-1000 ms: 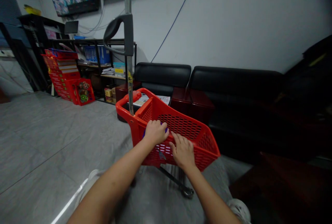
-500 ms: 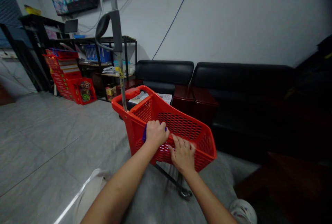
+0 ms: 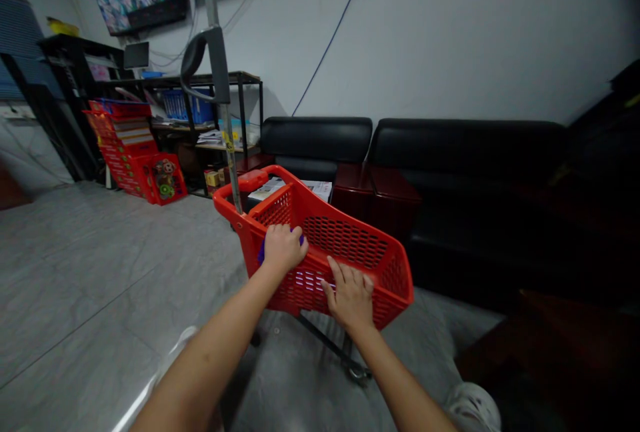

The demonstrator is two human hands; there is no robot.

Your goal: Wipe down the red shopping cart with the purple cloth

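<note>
A small red plastic shopping cart (image 3: 345, 232) stands in front of me, its perforated basket pointing to the right. My left hand (image 3: 284, 247) is closed around a purple cloth (image 3: 261, 251) and presses it on the near top rim of the basket. Most of the cloth is hidden under the fingers. Farther right along that same rim lies my right hand (image 3: 351, 295), its fingers stretched over the edge and its thumb apart on the outer wall. A metal pole with a grey loop handle (image 3: 220, 65) rises beside the cart's push bar.
Behind the cart are black sofas (image 3: 320, 145) with dark red wooden armrests (image 3: 353, 179) and newspapers (image 3: 320, 189). Red crates (image 3: 125, 145) are stacked at the left beside a black metal shelf (image 3: 245, 112). Grey tiled floor (image 3: 90, 285) spreads at the left.
My left hand has slid the purple cloth leftward along the rim, toward the push bar. My right hand stays at about the same spot on the rim.
</note>
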